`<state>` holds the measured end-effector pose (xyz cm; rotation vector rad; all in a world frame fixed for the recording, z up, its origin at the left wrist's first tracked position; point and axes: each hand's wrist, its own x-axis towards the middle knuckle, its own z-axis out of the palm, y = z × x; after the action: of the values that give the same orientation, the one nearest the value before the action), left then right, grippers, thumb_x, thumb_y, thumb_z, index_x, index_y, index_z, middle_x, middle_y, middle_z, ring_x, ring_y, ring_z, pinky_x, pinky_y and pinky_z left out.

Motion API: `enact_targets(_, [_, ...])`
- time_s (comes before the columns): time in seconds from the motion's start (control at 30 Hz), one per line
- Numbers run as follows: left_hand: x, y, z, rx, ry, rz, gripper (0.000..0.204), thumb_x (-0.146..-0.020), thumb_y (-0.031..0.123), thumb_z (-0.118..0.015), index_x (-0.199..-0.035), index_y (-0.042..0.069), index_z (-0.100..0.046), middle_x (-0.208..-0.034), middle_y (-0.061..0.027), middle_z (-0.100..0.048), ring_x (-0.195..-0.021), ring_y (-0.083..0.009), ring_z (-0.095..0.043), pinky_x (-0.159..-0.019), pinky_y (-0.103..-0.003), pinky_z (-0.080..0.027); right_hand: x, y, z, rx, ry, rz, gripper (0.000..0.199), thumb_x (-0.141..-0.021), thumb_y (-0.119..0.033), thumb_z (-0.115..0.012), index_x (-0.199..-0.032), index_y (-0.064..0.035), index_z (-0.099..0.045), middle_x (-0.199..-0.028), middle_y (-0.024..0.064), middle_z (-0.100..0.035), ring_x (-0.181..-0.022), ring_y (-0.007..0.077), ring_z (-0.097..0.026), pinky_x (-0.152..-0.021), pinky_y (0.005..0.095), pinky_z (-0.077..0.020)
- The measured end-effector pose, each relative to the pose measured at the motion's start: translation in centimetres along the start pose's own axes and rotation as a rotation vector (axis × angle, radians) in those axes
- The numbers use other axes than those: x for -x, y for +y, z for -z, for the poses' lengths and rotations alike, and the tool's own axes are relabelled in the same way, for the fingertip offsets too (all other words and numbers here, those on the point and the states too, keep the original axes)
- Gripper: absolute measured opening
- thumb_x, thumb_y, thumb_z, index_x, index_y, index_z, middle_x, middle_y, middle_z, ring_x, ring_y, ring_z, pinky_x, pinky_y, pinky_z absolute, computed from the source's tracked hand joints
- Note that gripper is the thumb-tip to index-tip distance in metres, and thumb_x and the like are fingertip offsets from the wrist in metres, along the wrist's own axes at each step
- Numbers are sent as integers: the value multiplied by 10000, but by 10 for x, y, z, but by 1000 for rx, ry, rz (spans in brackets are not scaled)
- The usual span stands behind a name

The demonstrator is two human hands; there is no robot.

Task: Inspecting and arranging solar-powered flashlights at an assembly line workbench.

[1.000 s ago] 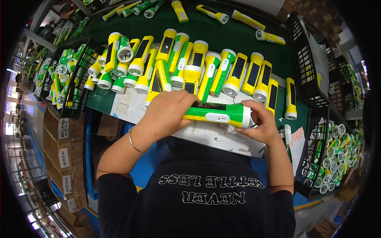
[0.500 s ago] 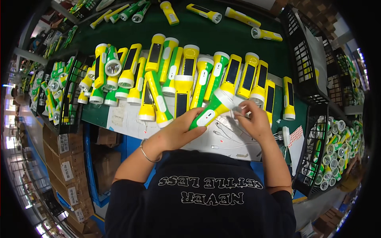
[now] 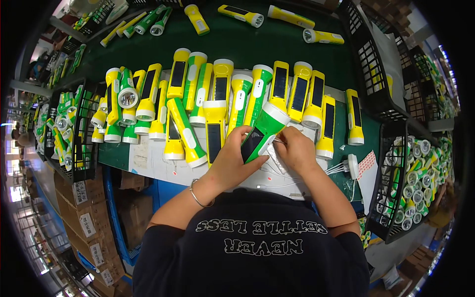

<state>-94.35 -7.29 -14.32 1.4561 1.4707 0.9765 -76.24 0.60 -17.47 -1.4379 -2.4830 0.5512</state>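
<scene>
My left hand (image 3: pixel 234 157) is wrapped round the lower body of a green flashlight (image 3: pixel 271 123) with a wide white head and a dark solar panel. The flashlight is tilted, its head pointing up and to the right. My right hand (image 3: pixel 296 149) is closed at its right side, fingertips pinching what looks like a thin white charging cable (image 3: pixel 280 141); the cable's end is hidden. Beyond my hands, several yellow and green flashlights (image 3: pixel 239 101) stand or lean in a row, some with solar panels toward me.
White cables run to a white charging block (image 3: pixel 353 167) at the right. Black crates (image 3: pixel 393 185) full of flashlights stand at right, with another crate (image 3: pixel 84 143) at left. More flashlights (image 3: pixel 242 15) lie on the green table's far part. Cardboard boxes (image 3: pixel 84 218) are stacked lower left.
The flashlight has been turned in my left hand, so its solar panel now shows instead of its white side strip. My right hand has moved left, up against it.
</scene>
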Motion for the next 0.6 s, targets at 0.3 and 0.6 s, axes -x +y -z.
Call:
enact_targets(0.3, [-6, 8, -26, -115, -14, -91, 649, -740, 192, -697, -1234, -51, -354, -1108, -194, -455, -1031, -301, -473, -891, -348, -385, 24, 17, 41, -1203, -215, -141, 111, -833, -55, -606, -909, 26, -591, -826, 27, -614, -768, 57, -555, -697, 189, -447])
enact_targets(0.6, [-5, 11, -30, -212, -11, -111, 671, -730, 150, -704, -1248, -58, -332, -1092, -206, -444, -1022, -329, -461, -890, -363, -384, 23, 23, 43, -1232, -211, -240, 134, -822, -78, -629, -902, 26, -601, -802, 33, -624, -750, 64, -568, -688, 192, -452])
